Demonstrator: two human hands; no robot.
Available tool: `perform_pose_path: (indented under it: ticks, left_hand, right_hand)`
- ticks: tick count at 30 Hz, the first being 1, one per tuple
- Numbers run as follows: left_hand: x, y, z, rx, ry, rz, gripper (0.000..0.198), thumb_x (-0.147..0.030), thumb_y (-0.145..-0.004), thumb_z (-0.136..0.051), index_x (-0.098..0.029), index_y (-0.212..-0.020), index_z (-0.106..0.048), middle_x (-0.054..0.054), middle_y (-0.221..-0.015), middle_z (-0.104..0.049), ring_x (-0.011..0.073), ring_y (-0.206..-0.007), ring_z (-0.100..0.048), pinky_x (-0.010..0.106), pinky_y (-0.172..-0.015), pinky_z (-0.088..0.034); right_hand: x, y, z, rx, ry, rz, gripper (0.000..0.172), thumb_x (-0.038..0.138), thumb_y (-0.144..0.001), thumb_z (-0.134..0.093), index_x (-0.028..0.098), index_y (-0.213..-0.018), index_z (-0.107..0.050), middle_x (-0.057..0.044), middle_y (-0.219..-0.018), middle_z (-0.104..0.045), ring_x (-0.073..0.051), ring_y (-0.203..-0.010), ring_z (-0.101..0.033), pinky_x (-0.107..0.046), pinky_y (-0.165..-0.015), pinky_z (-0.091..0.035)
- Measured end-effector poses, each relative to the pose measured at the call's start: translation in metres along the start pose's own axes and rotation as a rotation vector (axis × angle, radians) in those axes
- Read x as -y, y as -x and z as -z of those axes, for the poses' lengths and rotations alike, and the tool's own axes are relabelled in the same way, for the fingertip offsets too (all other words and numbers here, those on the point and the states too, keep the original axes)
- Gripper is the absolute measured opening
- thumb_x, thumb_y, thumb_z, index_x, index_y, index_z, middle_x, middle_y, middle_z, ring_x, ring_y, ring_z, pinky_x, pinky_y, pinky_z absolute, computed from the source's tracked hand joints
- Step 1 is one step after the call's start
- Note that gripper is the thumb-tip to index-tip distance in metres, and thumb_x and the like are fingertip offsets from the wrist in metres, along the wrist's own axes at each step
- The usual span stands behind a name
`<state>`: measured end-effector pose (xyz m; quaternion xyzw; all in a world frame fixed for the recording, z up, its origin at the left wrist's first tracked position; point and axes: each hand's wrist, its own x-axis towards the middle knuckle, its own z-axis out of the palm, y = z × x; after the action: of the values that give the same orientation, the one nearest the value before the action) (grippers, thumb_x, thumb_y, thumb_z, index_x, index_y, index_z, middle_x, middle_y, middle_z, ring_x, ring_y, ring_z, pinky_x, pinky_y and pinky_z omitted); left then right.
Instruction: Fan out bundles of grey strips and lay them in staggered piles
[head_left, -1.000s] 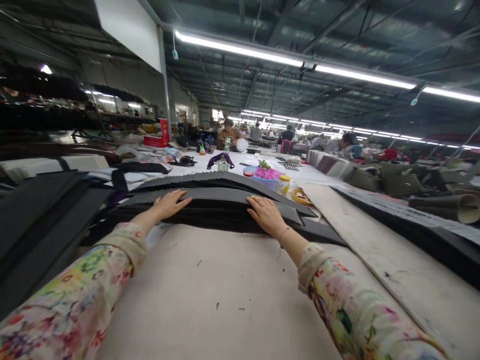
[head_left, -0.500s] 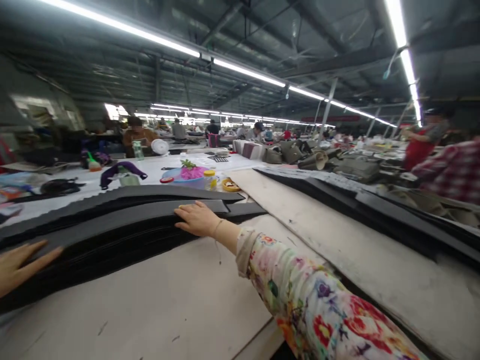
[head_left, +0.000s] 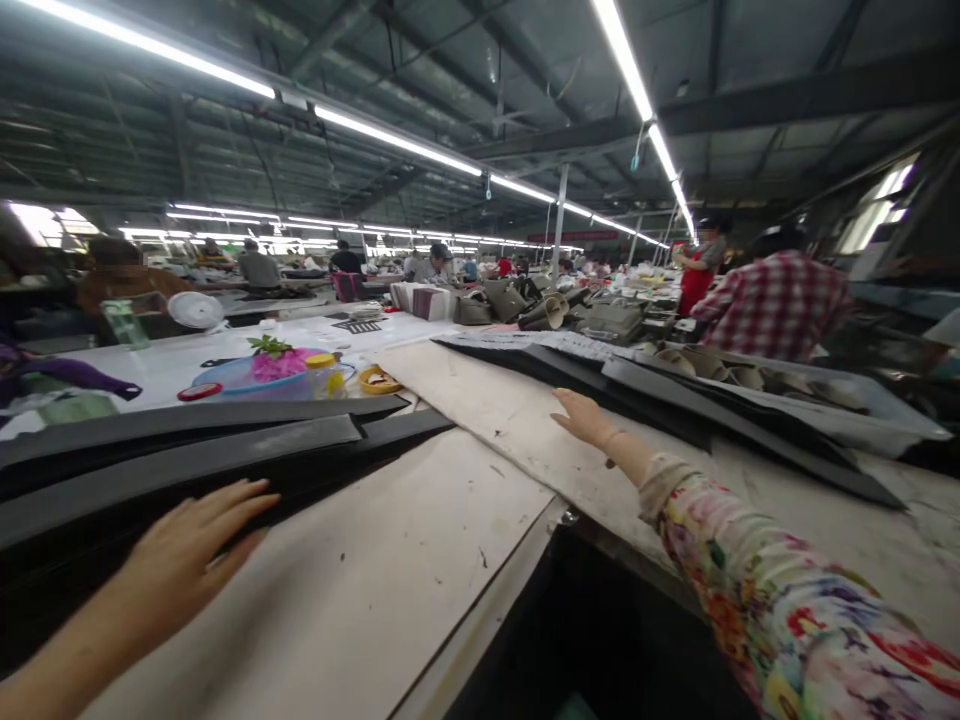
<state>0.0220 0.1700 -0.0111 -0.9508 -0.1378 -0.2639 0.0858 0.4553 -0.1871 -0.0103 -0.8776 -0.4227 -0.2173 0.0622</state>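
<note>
My left hand (head_left: 199, 535) is open, its fingers stretched out over the front edge of a stack of dark grey and black sheets (head_left: 225, 450). Whether it touches the sheets I cannot tell. My right hand (head_left: 586, 416) reaches out above a long pale board (head_left: 495, 410), fingers extended and nothing in them. Close to its far side lies a second stack of dark sheets (head_left: 675, 400) on that board. A pale work surface (head_left: 390, 540) spreads between my two arms.
A blue basin (head_left: 225, 376) with a pink bundle, a yellow-lidded jar (head_left: 324, 376) and a yellow tape roll (head_left: 377, 380) stand beyond the left stack. At right is a clear bin (head_left: 892, 415). A dark gap (head_left: 600, 620) opens below the boards. A person in a checked shirt (head_left: 784, 300) stands farther back.
The view has swung to the right. My right hand has left the left stack and moved right, over the long board. My left hand has come further into view.
</note>
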Motion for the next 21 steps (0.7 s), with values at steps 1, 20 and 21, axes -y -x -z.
perform_pose_path:
  ticks: [1,20,21]
  left_hand:
    - [-0.024,-0.008,-0.013,0.056,0.044,-0.079,0.043,-0.058,-0.081,-0.038,-0.032,-0.11,-0.056,-0.004,-0.123,-0.054,0.0192,-0.115,-0.048,0.044,-0.097,-0.034]
    - [-0.235,-0.076,-0.09,0.296,0.64,-0.224,0.024,-0.025,-0.089,-0.037,-0.024,-0.105,-0.056,0.005,-0.11,-0.057,0.0192,-0.103,-0.051,0.037,-0.09,-0.042]
    - [-0.235,-0.076,-0.09,0.302,0.644,-0.216,0.024,-0.024,-0.089,-0.037,-0.024,-0.105,-0.056,0.006,-0.11,-0.057,0.0192,-0.103,-0.051,0.037,-0.09,-0.042]
  right_hand:
    - [-0.027,0.011,0.002,0.002,0.022,-0.081,0.033,0.034,-0.085,-0.05,0.018,-0.114,-0.049,-0.008,-0.118,-0.05,-0.02,-0.1,-0.052,-0.042,-0.083,-0.045]
    - [-0.235,0.035,-0.009,0.196,0.08,-0.636,0.034,0.036,-0.085,-0.049,0.016,-0.112,-0.05,-0.007,-0.109,-0.054,-0.018,-0.092,-0.056,-0.039,-0.077,-0.048]
    - [-0.24,0.029,-0.008,0.21,0.073,-0.644,0.032,0.036,-0.085,-0.049,0.016,-0.11,-0.051,-0.007,-0.108,-0.055,-0.017,-0.09,-0.056,-0.038,-0.076,-0.048]
